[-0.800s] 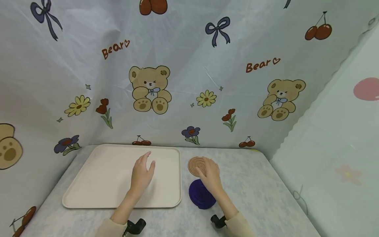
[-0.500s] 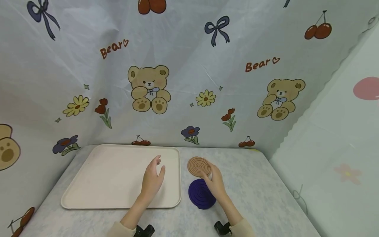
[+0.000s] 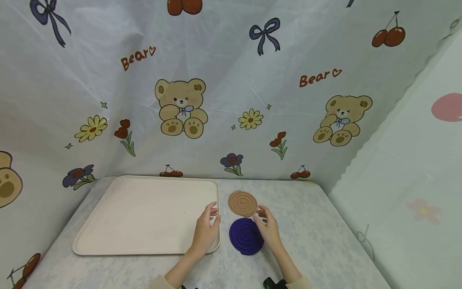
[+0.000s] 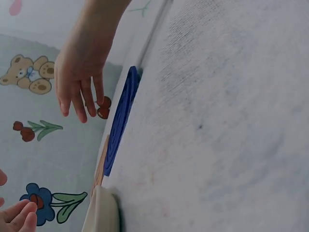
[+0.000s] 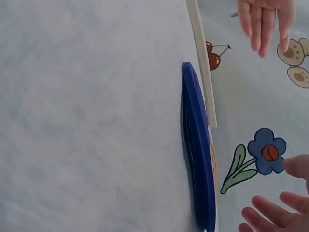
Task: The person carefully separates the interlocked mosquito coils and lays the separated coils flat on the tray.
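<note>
Two flat round spiral-wound discs lie on the table: a tan disc (image 3: 242,202) at the back and a dark blue disc (image 3: 246,237) in front of it. My left hand (image 3: 206,230) hovers over the right rim of the cream tray, left of the blue disc, with loosely bent fingers and nothing held. To the right of both discs is my right hand (image 3: 270,230), its thumb and fingers spread apart and no object between them. In the right wrist view the blue disc (image 5: 199,150) appears edge-on, with the right hand's fingers (image 5: 270,212) apart from it.
A large cream tray (image 3: 144,216) occupies the left part of the mottled grey table (image 3: 310,237). Behind the table hangs a pale cloth (image 3: 223,80) printed with bears, flowers, bows and cherries. Black camera mounts sit at the wrists.
My left hand has moved right, from over the tray's middle to its right rim. The right hand has drawn back and right, uncovering the tan disc. Both discs stay in place.
</note>
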Demonstrator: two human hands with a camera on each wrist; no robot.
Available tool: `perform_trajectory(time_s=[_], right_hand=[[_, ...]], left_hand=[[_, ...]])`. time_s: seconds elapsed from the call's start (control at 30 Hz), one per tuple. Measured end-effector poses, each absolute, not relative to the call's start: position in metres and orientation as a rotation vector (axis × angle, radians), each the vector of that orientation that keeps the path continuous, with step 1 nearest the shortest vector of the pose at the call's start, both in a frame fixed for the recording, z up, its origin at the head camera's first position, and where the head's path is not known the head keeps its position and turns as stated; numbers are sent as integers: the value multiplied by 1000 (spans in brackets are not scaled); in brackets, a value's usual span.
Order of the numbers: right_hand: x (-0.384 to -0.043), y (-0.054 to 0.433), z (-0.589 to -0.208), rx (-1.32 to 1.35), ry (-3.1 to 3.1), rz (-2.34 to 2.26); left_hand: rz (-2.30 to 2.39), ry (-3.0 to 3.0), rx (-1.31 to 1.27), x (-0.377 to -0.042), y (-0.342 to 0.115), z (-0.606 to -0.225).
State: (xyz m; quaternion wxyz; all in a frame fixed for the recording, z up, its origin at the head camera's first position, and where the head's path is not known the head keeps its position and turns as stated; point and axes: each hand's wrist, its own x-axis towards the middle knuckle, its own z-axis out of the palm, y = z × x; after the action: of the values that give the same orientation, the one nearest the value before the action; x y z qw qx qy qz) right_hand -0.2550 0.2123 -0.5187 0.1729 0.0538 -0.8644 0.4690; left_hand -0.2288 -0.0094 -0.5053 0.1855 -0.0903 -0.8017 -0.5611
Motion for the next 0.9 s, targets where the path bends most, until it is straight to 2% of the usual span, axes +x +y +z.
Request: perform_trajectory(time_s=[0.47, 0.9], right_hand=[[-245, 218, -548, 15, -2410, 1511], [-243, 217, -554, -129, -2460, 1286]], left_hand=[[-1711, -2329, -375, -215, 25, -531], [-1616, -2393, -388, -205, 44, -552]])
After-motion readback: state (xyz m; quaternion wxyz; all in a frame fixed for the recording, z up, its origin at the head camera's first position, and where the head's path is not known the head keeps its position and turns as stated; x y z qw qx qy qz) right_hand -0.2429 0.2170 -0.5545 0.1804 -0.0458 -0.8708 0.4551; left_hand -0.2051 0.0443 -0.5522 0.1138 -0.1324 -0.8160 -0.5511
